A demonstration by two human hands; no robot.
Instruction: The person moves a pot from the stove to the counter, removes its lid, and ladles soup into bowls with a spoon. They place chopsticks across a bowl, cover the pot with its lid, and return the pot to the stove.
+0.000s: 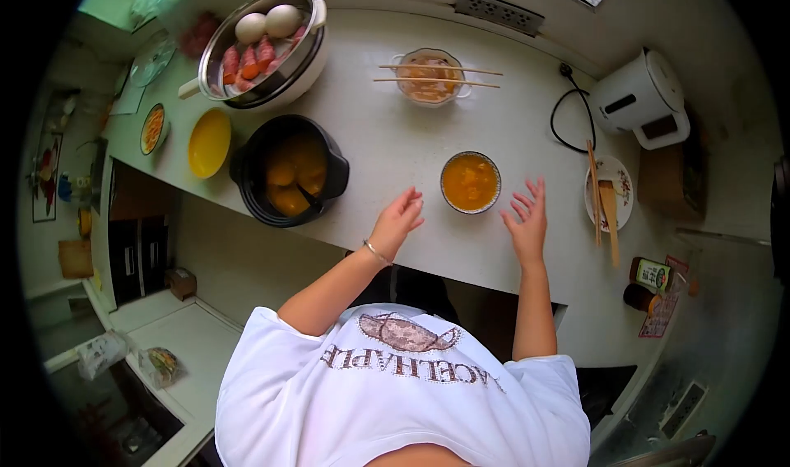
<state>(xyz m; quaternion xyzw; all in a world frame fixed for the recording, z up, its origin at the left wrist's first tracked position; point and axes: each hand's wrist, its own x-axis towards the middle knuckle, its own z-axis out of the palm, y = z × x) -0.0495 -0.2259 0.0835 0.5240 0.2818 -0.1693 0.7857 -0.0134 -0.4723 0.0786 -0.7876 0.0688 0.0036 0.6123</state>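
Note:
A patterned bowl of orange soup stands on the white counter between my hands. My left hand hovers to the left of the bowl, fingers loosely bent and holding nothing. On the bowl's right side, my right hand is open with its fingers spread, apart from the rim. A black pot sits left of my left hand, with chunky orange soup and a dark ladle handle inside. Beyond the bowl, a white handled dish of pale food has two chopsticks laid across it.
At the far left are a steamer with eggs and pink-red pieces, a yellow bowl and a small bowl. To the right stand a white kettle, a plate with a wooden spatula, and a labelled bottle.

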